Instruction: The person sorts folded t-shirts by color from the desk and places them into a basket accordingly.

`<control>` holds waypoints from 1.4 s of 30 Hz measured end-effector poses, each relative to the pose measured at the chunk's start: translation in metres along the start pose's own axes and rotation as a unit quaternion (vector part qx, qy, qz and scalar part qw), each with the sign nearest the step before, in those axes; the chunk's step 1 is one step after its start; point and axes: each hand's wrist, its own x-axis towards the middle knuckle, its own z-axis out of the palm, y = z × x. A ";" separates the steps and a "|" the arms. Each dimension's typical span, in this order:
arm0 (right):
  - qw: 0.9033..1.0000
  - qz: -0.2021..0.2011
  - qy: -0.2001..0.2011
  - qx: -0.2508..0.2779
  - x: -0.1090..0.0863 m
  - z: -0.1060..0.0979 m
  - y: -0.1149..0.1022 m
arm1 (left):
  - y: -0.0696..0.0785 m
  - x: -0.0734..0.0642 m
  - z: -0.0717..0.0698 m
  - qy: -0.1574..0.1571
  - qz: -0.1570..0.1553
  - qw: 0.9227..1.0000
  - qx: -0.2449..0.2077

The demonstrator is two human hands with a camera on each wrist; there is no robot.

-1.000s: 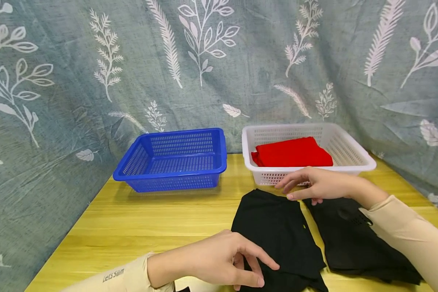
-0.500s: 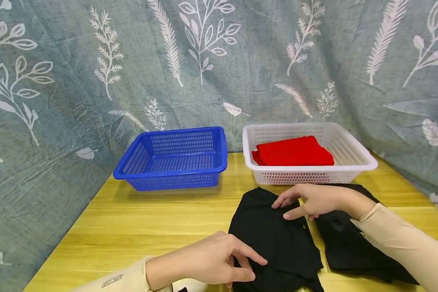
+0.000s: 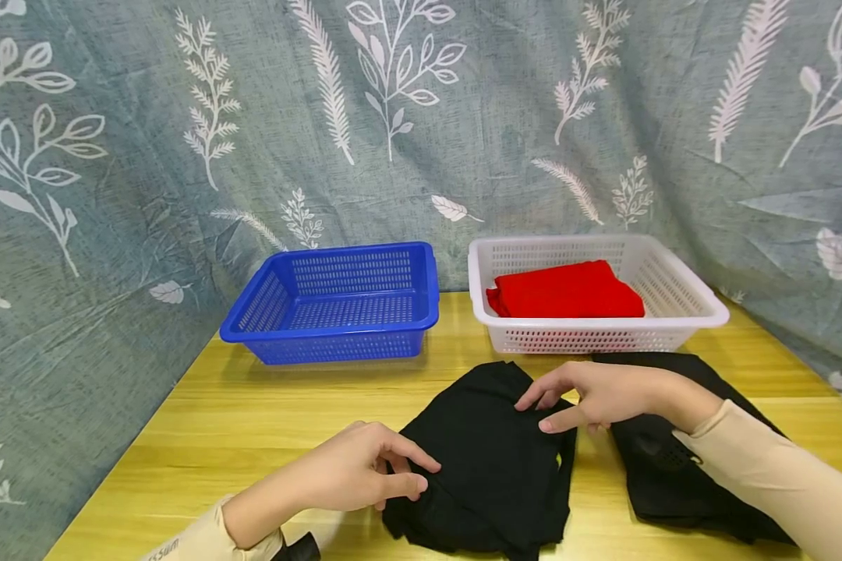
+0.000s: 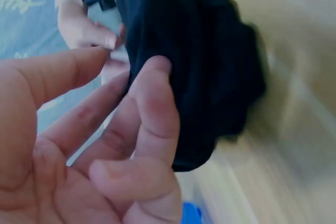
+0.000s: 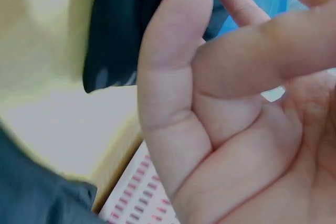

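Observation:
A black folded garment (image 3: pixel 491 460) with a small yellow spot lies on the table in front of me. My left hand (image 3: pixel 365 467) touches its left edge, index finger and thumb apart; in the left wrist view the fingertips meet the dark cloth (image 4: pixel 194 51). At the garment's upper right edge is my right hand (image 3: pixel 603 393), fingers spread and bent, their tips just over the fabric. A second black folded garment (image 3: pixel 681 491) lies to the right, partly covered by my right forearm. The right wrist view has the palm filling much of the picture.
An empty blue plastic basket (image 3: pixel 330 343) stands at the back left. Beside it, a white basket (image 3: pixel 589 335) holds a folded red garment (image 3: pixel 568 292). The wooden table (image 3: pixel 252 425) ends against a grey-green curtain (image 3: pixel 267 117) with white leaf prints.
The black garment has shifted left and turned, with my left hand travelling left along with it. My right hand has come down from beside the white basket to the garment's upper right edge.

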 end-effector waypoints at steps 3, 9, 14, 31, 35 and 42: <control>1.000 -0.005 -0.009 -0.005 0.002 0.006 -0.007 | -0.009 -0.009 -0.011 0.023 -0.013 0.999 0.018; 0.999 -0.032 -0.040 0.011 0.005 0.021 -0.017 | -0.026 -0.025 -0.033 0.039 -0.026 0.998 0.040; 0.996 -0.074 -0.048 0.019 0.010 0.034 -0.021 | -0.038 -0.033 -0.046 0.056 -0.033 0.997 0.034; 0.989 -0.124 -0.072 0.047 0.025 0.064 -0.038 | -0.065 -0.045 -0.070 0.109 -0.039 0.991 0.068; 0.991 -0.123 -0.045 0.037 0.020 0.060 -0.032 | -0.064 -0.052 -0.069 0.101 -0.031 0.992 0.067; 0.995 -0.092 0.044 -0.006 0.010 0.048 -0.013 | -0.059 -0.069 -0.070 0.064 -0.066 0.993 0.079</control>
